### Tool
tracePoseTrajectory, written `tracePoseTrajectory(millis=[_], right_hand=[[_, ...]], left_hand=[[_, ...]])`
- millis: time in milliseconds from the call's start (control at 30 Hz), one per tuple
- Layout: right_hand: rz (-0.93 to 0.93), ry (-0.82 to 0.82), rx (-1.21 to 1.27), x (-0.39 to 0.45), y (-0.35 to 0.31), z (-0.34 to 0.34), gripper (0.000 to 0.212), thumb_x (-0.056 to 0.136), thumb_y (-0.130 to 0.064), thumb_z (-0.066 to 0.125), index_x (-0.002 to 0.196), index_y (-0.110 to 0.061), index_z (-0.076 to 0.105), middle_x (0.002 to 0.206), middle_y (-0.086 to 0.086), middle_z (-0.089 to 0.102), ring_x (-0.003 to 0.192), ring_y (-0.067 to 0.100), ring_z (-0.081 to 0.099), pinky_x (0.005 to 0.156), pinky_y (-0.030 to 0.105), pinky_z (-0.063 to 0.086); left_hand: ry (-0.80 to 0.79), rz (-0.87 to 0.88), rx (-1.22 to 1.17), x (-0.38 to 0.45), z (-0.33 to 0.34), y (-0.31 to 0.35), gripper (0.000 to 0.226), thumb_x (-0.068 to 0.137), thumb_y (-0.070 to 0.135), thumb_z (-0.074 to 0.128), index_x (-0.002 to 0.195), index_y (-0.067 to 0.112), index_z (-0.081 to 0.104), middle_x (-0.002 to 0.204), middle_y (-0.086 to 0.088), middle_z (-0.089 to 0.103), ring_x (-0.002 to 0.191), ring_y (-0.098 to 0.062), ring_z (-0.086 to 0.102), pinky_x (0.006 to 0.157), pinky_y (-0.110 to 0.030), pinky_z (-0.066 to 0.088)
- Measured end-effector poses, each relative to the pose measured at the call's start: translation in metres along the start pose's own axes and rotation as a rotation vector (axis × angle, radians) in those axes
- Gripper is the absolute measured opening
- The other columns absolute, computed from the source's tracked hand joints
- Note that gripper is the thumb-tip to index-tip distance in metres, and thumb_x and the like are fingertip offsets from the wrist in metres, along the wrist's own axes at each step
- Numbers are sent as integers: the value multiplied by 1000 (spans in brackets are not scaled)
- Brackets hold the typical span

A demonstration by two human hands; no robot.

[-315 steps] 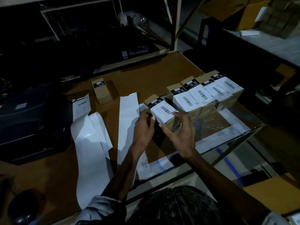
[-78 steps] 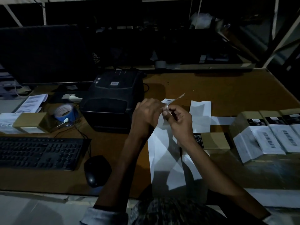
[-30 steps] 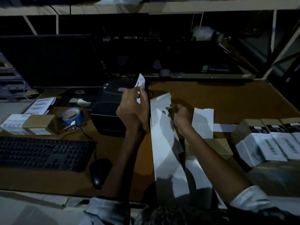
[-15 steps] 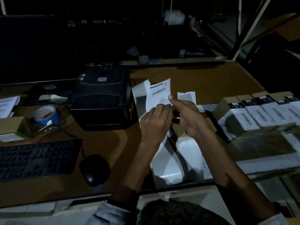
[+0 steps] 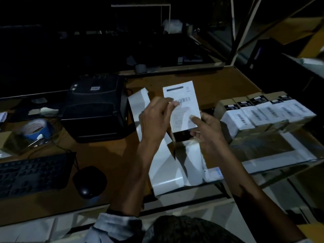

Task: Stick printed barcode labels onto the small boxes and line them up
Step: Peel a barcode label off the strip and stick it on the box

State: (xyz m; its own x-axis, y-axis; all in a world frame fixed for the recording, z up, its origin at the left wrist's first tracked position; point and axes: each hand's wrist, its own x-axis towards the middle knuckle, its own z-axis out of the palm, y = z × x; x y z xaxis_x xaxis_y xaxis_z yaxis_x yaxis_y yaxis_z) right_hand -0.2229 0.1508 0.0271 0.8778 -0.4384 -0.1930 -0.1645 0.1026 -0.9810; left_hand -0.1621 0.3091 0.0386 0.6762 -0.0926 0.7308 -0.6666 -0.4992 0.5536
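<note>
Head view looks down on a dim brown desk, where both hands meet over a small box held above white backing strips. Left hand pinches the left edge of a printed barcode label; right hand grips the box and presses a fingertip on the label's lower right. Labelled boxes sit in a row to the right, with a black printer to the left.
</note>
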Motion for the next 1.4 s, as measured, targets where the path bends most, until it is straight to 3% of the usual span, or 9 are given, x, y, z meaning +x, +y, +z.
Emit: tracePoseTrajectory(millis=[200, 367, 467, 700, 867, 967, 1100, 1233, 1400], right_hand=[[-65, -138, -59, -26, 18, -50, 11, 97, -18, 67, 102, -26, 71, 101, -5, 77, 90, 10, 74, 72, 28, 61], [-78, -151, -98, -34, 42, -84, 6, 95, -22, 70, 100, -21, 73, 98, -4, 78, 93, 15, 74, 65, 28, 56], [-58, -135, -79, -37, 52, -100, 7, 94, -22, 72, 99, -18, 72, 97, -2, 78, 90, 16, 74, 61, 27, 54], [190, -129, 115, -30, 67, -115, 19, 91, -20, 75, 109, -15, 71, 102, 6, 78, 81, 15, 70, 61, 24, 54], [301, -84, 240, -13, 66, -111, 32, 87, -19, 79, 113, -5, 71, 97, 9, 76, 73, 12, 66, 59, 21, 54], [308, 37, 316, -4, 67, -102, 21, 86, -18, 80, 102, -6, 72, 88, 7, 74, 68, 10, 63, 57, 22, 54], [326, 159, 434, 6, 73, -91, 22, 86, -14, 79, 103, -5, 71, 100, 15, 75, 69, 13, 63, 61, 25, 55], [303, 223, 482, 7, 83, -78, 38, 83, -11, 81, 117, -3, 66, 107, 11, 76, 83, 16, 72, 62, 24, 55], [409, 196, 471, 13, 88, -74, 18, 84, -16, 80, 92, -7, 67, 100, 11, 75, 73, 14, 67, 65, 22, 56]], left_hand=[[-208, -327, -56, 14, 26, 25, 47, 91, 51, 64, 127, 19, 64, 129, 0, 61, 118, -14, 56, 90, -24, 44], [-352, -435, -150, -3, 42, 45, 17, 86, 38, 76, 89, 20, 77, 90, 11, 73, 79, -1, 66, 69, -20, 46], [-333, -471, -239, -13, 48, 53, 17, 84, 34, 79, 83, 17, 78, 87, 10, 73, 80, -6, 68, 69, -21, 49], [-392, -396, -251, -11, 71, 60, 15, 82, 34, 80, 84, 19, 80, 101, 13, 70, 90, 4, 62, 75, -23, 48], [-435, -339, -263, 6, 89, 53, 13, 84, 26, 79, 89, 14, 79, 104, 6, 69, 97, -10, 64, 79, -30, 51], [-518, -283, -248, 19, 102, 42, 6, 88, 20, 75, 87, 15, 77, 98, 4, 70, 87, -6, 62, 73, -21, 47], [-622, -270, -246, 31, 121, 21, 10, 90, 13, 72, 91, 5, 78, 94, -4, 75, 72, 6, 62, 60, -5, 40], [-659, -306, -342, 33, 133, 4, 11, 90, 8, 72, 93, -2, 77, 91, -12, 76, 81, -11, 69, 66, -14, 49], [-689, -267, -370, 32, 145, -7, 10, 88, 6, 73, 91, -2, 78, 89, -13, 75, 83, -17, 71, 72, -25, 55]])
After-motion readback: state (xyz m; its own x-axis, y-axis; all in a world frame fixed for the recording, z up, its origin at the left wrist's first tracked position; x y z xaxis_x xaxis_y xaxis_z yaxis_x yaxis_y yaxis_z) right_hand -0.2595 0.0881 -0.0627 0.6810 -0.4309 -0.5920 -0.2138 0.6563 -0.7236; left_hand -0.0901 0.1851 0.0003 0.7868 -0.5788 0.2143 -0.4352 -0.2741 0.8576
